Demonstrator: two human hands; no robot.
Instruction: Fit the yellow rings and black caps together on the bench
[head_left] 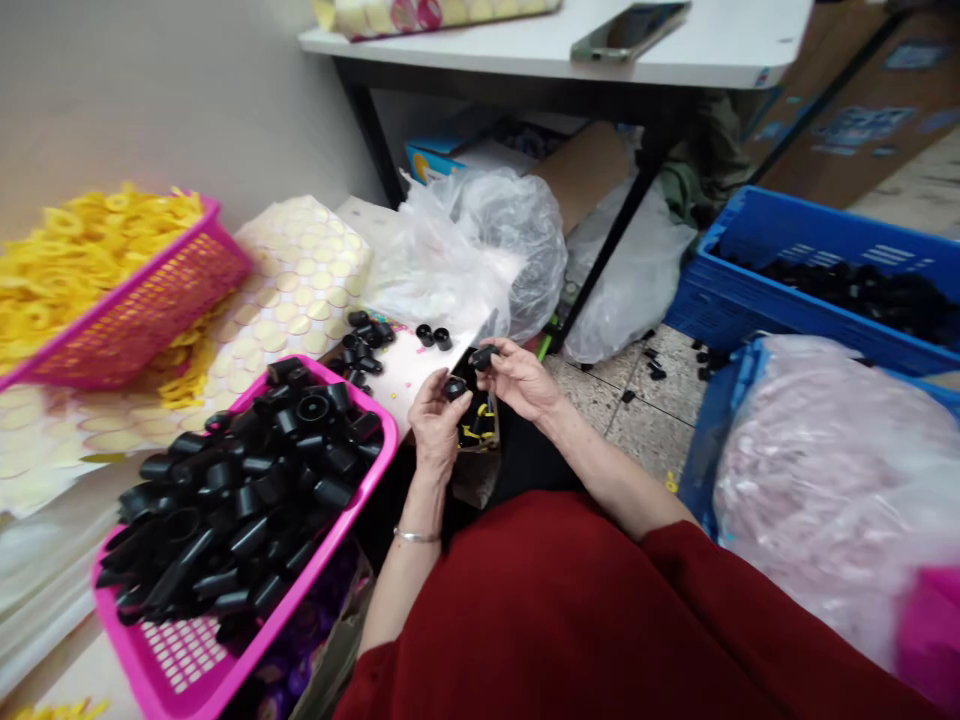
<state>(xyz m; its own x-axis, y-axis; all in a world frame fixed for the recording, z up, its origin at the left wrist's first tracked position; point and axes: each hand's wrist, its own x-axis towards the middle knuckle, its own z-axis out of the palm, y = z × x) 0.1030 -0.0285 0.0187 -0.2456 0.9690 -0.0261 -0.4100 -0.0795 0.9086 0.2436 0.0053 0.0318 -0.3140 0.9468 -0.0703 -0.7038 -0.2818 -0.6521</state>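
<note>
My left hand (436, 420) is closed on a small black plastic cap (454, 387), held between thumb and fingers with its round end showing. Close beside it, my right hand (521, 378) pinches another black plastic piece (482, 357). A small gap separates the two pieces. To the left of my hands, a pink basket (386, 440) is heaped with black cylindrical pieces (247, 490). Several loose black pieces (361, 350) lie on the work surface just beyond it, and two black caps (433, 337) stand upright nearby.
At the left, another pink basket (217, 255) holds yellow plastic parts (97, 250). Sheets of round stickers (292, 270) lie behind. Clear plastic bags (510, 240) sit under the white table (510, 50). On the right are a blue crate (810, 300) of black pieces and a filled bag (832, 480).
</note>
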